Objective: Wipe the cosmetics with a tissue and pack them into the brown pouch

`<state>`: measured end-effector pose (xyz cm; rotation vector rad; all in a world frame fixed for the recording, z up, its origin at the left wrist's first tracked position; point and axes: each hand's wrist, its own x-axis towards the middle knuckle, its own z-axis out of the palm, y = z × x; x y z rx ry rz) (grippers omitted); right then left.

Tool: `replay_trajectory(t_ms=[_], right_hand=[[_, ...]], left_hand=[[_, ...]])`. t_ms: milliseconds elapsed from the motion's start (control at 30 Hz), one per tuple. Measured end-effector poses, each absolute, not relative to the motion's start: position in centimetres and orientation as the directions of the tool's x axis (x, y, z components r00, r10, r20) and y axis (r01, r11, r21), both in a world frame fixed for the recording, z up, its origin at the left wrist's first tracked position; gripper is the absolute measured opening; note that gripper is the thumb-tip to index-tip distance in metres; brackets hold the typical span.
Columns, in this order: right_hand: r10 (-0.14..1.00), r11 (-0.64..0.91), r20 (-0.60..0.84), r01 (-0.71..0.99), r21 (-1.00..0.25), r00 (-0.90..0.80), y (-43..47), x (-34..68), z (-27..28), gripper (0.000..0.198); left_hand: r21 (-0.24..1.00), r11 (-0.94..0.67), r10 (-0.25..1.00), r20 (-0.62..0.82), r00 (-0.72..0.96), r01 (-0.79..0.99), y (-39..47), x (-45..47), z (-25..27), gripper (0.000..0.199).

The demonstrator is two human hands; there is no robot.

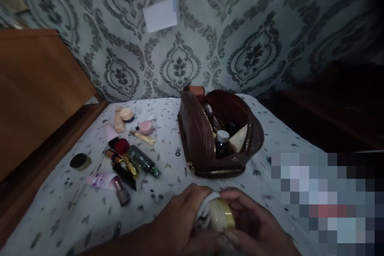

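Note:
Low in the head view, a small pale jar with a gold lid (221,214) is held between both hands. My right hand (256,214) grips it from the right, fingers curled round the gold end. My left hand (181,216) is closed on a whitish cloth (207,205), which presses against the jar's left side. Some fingertips are hidden underneath. Just beyond the hands stands an unzipped brown leather bag (195,128). In it are a dark bottle with a white cap (222,138), a cream-coloured wedge-shaped piece (239,139) and other containers partly hidden by the bag's sides.
Cosmetics lie on the left of the patterned cloth: a dark green bottle (143,160), a pink round container (146,127), a purple-and-white tube (100,181), a dark-lidded jar (80,161) and several others. A wooden panel (39,88) borders the left; the wallpapered wall (180,64) stands behind.

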<state>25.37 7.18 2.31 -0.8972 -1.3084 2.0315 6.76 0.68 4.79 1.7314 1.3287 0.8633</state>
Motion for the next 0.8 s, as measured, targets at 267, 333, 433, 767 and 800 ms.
replay_trajectory(t_ms=[267, 333, 433, 767, 800], right_hand=[[0.773, 0.135, 0.109, -0.005, -0.991, -0.625, 5.3, 18.4, 2.7, 0.03], [0.753, 0.274, 0.226, -0.018, -0.961, -0.618, 5.3, 16.6, 2.5, 0.026], [0.702, 0.453, 0.365, -0.013, -0.891, -0.611, 5.7, 14.2, 2.2, 0.026], [0.735, 0.47, 0.385, 0.011, -0.882, -0.558, 7.6, 8.5, 2.7, 0.034], [0.749, 0.455, 0.368, 0.024, -0.89, -0.55, 8.0, 8.0, 2.5, 0.035]], left_hand=[[0.951, 0.008, 0.998, 0.011, -0.057, 0.309, -2.6, 2.9, 4.7, 0.032], [0.958, 0.016, 0.988, 0.029, -0.151, 0.285, -2.7, 1.6, 4.2, 0.036], [0.988, 0.036, 0.973, 0.0, -0.232, 0.153, -2.7, -0.2, 3.6, 0.048], [0.961, 0.076, 0.961, -0.142, -0.236, -0.267, -3.1, -3.6, 3.0, 0.063], [0.968, 0.067, 0.954, -0.133, -0.269, -0.241, -3.3, -4.2, 3.2, 0.063]])
